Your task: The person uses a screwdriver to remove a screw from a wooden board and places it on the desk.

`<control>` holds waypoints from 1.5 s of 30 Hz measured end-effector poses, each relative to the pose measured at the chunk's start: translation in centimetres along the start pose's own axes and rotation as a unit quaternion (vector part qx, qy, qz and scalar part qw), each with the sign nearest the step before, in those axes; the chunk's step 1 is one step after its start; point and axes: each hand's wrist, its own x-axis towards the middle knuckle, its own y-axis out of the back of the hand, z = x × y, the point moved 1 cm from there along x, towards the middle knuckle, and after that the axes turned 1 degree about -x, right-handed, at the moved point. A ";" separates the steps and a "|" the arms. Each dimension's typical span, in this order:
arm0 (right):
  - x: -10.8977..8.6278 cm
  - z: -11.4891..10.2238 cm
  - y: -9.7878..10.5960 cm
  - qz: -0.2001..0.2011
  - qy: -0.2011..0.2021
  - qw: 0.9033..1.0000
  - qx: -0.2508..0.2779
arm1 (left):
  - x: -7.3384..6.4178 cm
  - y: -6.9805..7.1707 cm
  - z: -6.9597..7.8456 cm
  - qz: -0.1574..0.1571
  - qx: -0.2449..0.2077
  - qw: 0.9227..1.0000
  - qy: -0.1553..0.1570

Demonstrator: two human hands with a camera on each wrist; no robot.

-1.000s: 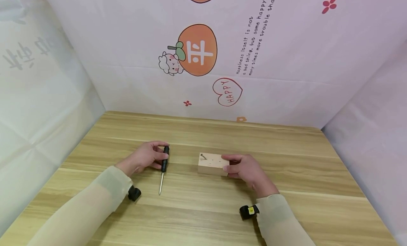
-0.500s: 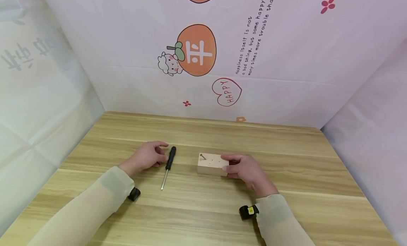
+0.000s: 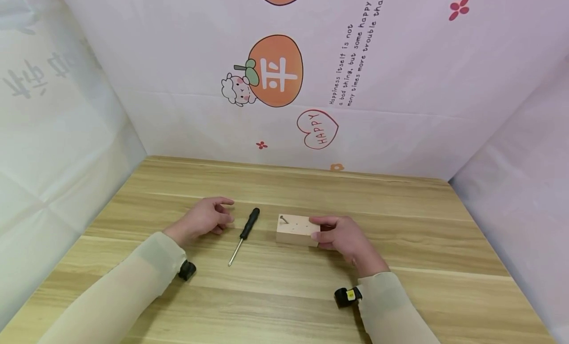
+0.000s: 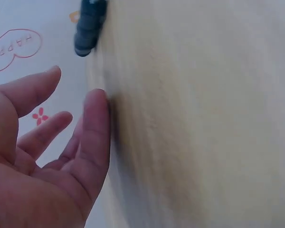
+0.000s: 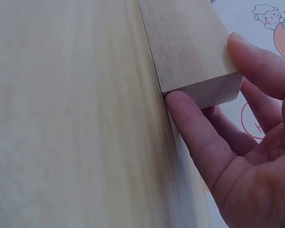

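Note:
A black-handled screwdriver [image 3: 250, 223] lies slanted on the table, its metal tip toward the near side. Just left of it is my left hand [image 3: 204, 218], fingers spread and holding nothing. The left wrist view shows the screwdriver's handle [image 4: 90, 26] beyond the fingertips, with a gap between. My right hand [image 3: 348, 238] holds the right end of a pale wooden block [image 3: 293, 233], thumb at its top edge and fingers along its side. A screw [image 3: 284, 219] sticks up tilted from the block's left end, and small holes dot its top.
The wood-grain table [image 3: 284, 294] reaches back to a white printed cloth [image 3: 178, 87]. Cloth also hangs along the left and right sides. A small black camera sits at each wrist [image 3: 187, 271].
My left hand has let go of the screwdriver. The screwdriver has rolled right across the table, away from the left fingers and toward the block. The right hand and block have stayed put.

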 end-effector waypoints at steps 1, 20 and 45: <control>0.0 0.0 0.0 -0.001 0.001 1.000 -0.001 | 0.0 0.0 0.1 0.004 -0.024 1.000 -0.002; 0.0 0.0 0.1 -0.003 0.002 1.000 0.003 | -3.1 -7.0 4.1 -0.127 -0.299 0.939 -0.114; 0.1 -0.1 0.0 0.003 -0.001 1.000 -0.013 | -0.7 -11.0 2.4 -0.103 -0.261 0.958 -0.058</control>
